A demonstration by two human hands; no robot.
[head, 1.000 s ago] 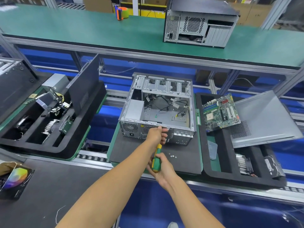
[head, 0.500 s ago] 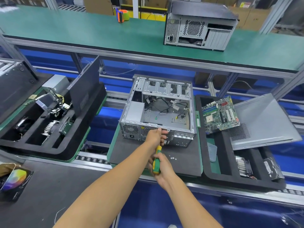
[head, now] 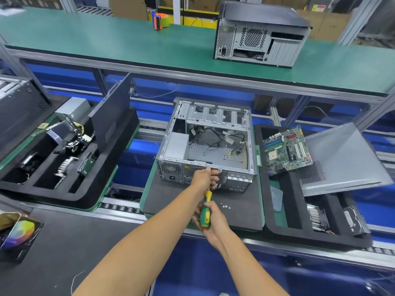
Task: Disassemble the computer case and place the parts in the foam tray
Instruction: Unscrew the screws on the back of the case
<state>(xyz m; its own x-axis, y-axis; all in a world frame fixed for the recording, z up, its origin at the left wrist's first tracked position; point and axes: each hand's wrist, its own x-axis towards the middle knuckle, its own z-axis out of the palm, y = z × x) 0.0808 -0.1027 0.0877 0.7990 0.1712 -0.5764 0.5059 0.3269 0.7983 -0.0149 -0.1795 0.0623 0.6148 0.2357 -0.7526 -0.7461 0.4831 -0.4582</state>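
Computer case worked on with screwdriver

Computer case [head: 208,144] is kept on the black mat [head: 171,201], unchanged since earlier. Its near top edge is still gripped by the left hand [head: 204,178]; the screwdriver [head: 205,211] handle is held by the curled right hand [head: 213,225].

The open computer case [head: 205,144] is showing bare, dull-grey sheet metal, perforated at its rear grilles, and it is sitting on a matt black pad [head: 181,201] that looks soft and slightly grainy. The screwdriver [head: 205,212] is showing a smooth, glossy green-and-yellow plastic handle. At the right edge of the conveyor, the foam tray [head: 277,229] is looking matt black and porous, carrying a green circuit board [head: 286,150] and a smooth brushed-metal side panel [head: 346,159].
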